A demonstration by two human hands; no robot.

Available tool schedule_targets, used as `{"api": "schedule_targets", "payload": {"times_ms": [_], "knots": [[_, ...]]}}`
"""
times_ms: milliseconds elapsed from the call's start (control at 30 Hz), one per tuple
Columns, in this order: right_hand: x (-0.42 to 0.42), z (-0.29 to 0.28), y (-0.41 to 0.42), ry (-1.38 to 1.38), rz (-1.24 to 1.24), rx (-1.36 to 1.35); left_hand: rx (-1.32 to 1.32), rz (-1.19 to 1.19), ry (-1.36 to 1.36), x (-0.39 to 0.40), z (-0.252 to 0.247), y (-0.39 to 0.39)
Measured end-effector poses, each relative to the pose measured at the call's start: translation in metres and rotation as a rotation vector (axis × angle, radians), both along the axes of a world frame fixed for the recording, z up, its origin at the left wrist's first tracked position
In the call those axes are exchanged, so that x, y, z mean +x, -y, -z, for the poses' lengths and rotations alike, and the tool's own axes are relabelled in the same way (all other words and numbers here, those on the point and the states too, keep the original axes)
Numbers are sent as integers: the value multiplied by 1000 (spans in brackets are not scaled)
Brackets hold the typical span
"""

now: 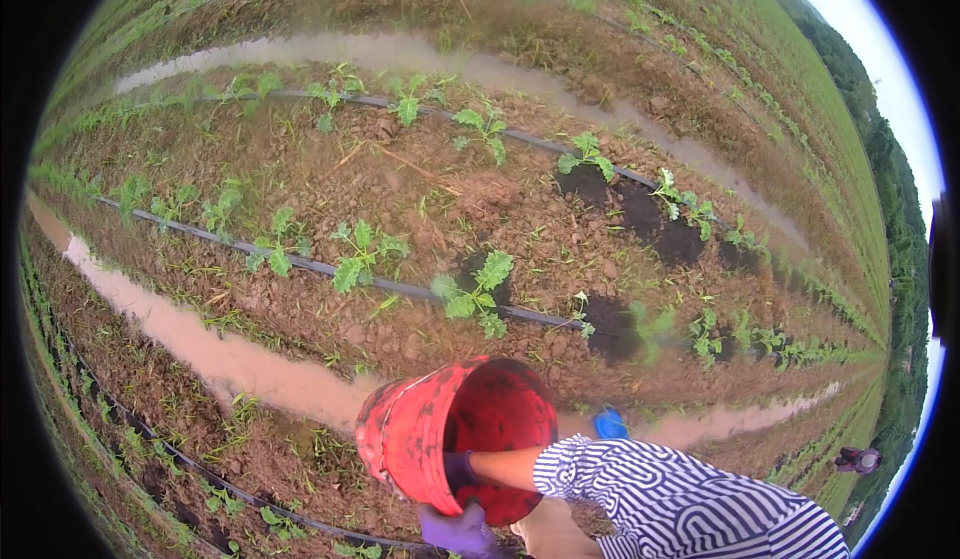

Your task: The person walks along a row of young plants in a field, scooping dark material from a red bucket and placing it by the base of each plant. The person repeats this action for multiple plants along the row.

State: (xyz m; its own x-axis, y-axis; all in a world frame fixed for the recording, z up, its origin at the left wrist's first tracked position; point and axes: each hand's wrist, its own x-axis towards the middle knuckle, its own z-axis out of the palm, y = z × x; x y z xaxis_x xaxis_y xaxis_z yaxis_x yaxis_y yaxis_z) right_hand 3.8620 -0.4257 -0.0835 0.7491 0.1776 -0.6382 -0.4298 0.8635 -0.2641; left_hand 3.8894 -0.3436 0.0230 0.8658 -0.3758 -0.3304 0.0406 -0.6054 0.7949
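A red plastic bucket (pixel 409 431), smeared with dark dirt, is tipped so its mouth faces right. My left hand (pixel 459 530), in a purple glove, grips its lower side near the rim. Also gloved in purple, my right hand (pixel 459 470) reaches into the mouth; its fingers are mostly hidden by the bucket wall, and whether they hold anything does not show. The right forearm wears a striped sleeve (pixel 675 491). Beyond the bucket, a leafy seedling (pixel 476 296) grows beside a black drip line (pixel 397 286), with dark material (pixel 611 322) on the soil nearby.
Muddy water (pixel 247 367) fills the furrow beside the bucket, and another flooded furrow (pixel 420 56) lies farther off. A second drip line (pixel 525 138) runs along more seedlings (pixel 587 156). A blue object (pixel 610 424) is near my sleeve. Another person (pixel 859 460) is far off at right.
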Motion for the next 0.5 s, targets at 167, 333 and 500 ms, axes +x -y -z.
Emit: {"api": "schedule_targets", "payload": {"times_ms": [167,333,500], "knots": [[-5,-1,40,384,448,752,-143,-245,-242,33,3,26],[-40,-8,196,411,737,278,-208,-223,-173,37,31,22],[-71,18,377,62,1151,-184,-85,-285,-277,33,30,36]]}}
